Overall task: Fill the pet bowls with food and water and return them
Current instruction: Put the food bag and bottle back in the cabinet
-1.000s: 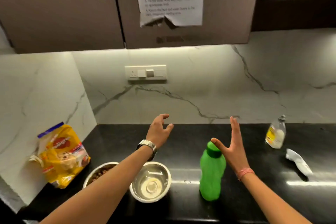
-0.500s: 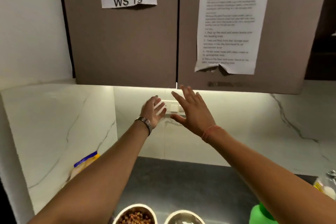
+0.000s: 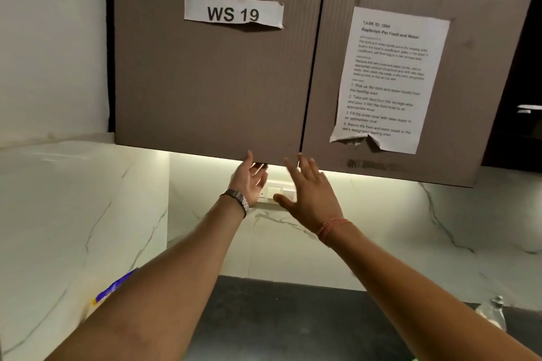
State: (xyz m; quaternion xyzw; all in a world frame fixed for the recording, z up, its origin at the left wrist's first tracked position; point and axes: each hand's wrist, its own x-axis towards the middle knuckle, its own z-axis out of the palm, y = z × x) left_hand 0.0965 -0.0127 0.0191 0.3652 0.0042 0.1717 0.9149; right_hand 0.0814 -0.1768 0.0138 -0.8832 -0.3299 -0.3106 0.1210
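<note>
Both arms are raised toward the wall cupboard (image 3: 211, 82), which I take as the landmark. The left hand (image 3: 249, 182) is just under the bottom edge of its left door, palm turned up; its fingers (image 3: 259, 168) are slightly bent and reach to that edge, but they hold nothing that I can see. If they already touch the door, I cannot tell. The right hand (image 3: 308, 193) is beside it, under the gap between the two doors, with the fingers spread and almost straight, also holding nothing. A metal watch (image 3: 239, 201) is on the left wrist and a red thread (image 3: 333, 228) on the right one.

On the left door is a paper label (image 3: 233, 12) with "WS 19". On the right door hangs a printed instruction sheet (image 3: 390, 79), torn at its lower edge. Behind the hands, on the marble wall below the cupboard, is a white switch plate (image 3: 278, 193), partly hidden by both hands.

Far below the cupboard lies the dark table (image 3: 278, 316). The pet bowls are not in the picture. Only a blue and yellow corner of the food bag (image 3: 113, 291) shows at the left arm, low and left of the cupboard. Low to the right, a clear bottle (image 3: 492, 312) stands on the table, blurred. At the bottom edge a very small green spot shows between the arms; what it is cannot be told.
</note>
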